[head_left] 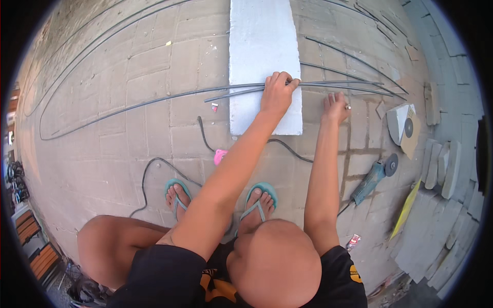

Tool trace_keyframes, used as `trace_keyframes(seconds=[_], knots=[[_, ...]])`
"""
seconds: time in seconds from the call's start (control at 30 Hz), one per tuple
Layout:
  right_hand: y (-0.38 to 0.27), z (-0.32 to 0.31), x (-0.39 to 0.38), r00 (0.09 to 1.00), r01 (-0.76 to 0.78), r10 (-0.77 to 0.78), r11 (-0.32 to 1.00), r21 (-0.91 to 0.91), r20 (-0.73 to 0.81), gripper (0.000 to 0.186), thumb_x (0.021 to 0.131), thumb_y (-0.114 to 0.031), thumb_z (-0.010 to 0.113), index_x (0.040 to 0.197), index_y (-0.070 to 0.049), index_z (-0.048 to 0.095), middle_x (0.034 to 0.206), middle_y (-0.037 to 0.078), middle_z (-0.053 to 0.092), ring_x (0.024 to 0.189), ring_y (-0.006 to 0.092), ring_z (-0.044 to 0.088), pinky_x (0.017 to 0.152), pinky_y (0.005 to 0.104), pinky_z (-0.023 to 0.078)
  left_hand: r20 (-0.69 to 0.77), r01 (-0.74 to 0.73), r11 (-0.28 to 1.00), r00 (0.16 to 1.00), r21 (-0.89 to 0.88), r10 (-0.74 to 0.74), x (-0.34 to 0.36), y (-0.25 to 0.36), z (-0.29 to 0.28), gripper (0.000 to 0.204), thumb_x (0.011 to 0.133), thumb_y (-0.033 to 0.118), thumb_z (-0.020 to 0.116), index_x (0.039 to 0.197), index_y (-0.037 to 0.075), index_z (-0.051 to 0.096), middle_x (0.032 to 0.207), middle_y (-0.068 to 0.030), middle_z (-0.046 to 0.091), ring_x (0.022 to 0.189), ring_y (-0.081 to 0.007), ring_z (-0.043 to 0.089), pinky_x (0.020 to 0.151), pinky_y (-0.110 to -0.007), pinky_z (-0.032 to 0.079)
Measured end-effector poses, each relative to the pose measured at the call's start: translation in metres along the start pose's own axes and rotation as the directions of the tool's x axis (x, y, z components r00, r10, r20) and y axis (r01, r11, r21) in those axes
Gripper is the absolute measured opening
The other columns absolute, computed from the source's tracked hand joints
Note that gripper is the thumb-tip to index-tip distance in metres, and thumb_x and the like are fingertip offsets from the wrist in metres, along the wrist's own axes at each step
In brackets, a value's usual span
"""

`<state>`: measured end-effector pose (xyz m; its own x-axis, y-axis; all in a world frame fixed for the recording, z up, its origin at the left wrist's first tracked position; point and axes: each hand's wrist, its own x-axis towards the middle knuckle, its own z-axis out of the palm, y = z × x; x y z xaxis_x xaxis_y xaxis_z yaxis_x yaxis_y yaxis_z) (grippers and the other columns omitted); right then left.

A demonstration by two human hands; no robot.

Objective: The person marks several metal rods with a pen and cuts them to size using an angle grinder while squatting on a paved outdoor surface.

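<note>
Crouched behind smooth, rounded bare knees. Pinching thin, dark-grey metal rods with the left hand over a flat, chalky-white rectangular slab; curling the right hand around a small pale-tipped stick, near the rods but apart from them. Fanned out nearly straight at right, swept into a wide loop at left, over dusty tan brick paving. Flanked farther right by a teal angle grinder with a round dark disc and by rough, grey, stacked blocks.
</note>
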<state>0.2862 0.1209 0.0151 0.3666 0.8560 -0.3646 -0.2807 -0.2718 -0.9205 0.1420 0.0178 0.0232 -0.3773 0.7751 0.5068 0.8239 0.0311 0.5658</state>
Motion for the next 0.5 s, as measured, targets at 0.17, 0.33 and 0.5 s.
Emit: trace_keyframes(seconds=[0.17, 0.33, 0.5], knots=[[0.016, 0.041, 0.005, 0.970, -0.182, 0.076, 0.860, 0.477, 0.232, 0.023, 0.091, 0.002, 0.051, 0.104, -0.006, 0.034, 0.123, 0.026, 0.056, 0.104, 0.0388, 0.064, 0.092, 0.0512, 0.052, 0.033, 0.003, 0.999, 0.999, 0.042, -0.005, -0.001, -0.016, -0.011, 0.020, 0.083, 0.007, 0.068, 0.100, 0.014, 0.075, 0.091, -0.0074, 0.063, 0.088, -0.0258, 0.057, 0.080, -0.040, 0.043], [-0.009, 0.010, 0.012, 0.995, -0.091, 0.095, 0.882, 0.462, 0.014, 0.032, 0.087, 0.009, 0.058, 0.098, -0.008, 0.033, 0.108, 0.020, 0.059, 0.095, 0.0310, 0.066, 0.082, 0.0462, 0.056, 0.193, -0.029, 1.000, 0.981, 0.012, 0.026, 0.019, 0.007, 0.003, 0.030, 0.083, 0.009, 0.069, 0.113, 0.012, 0.071, 0.101, -0.0130, 0.062, 0.094, -0.0294, 0.056, 0.084, -0.042, 0.044], [-0.061, -0.033, -0.071, 0.980, -0.080, 0.150, 0.894, 0.442, -0.127, 0.030, 0.088, 0.007, 0.061, 0.098, -0.007, 0.035, 0.102, 0.019, 0.063, 0.092, 0.0269, 0.067, 0.080, 0.0438, 0.057, 0.453, -0.468, 0.873, 0.755, -0.136, 0.475, 0.024, 0.034, -0.054, 0.041, 0.092, 0.017, 0.061, 0.131, 0.006, 0.053, 0.099, -0.0166, 0.061, 0.095, -0.0347, 0.057, 0.084, -0.044, 0.046]])
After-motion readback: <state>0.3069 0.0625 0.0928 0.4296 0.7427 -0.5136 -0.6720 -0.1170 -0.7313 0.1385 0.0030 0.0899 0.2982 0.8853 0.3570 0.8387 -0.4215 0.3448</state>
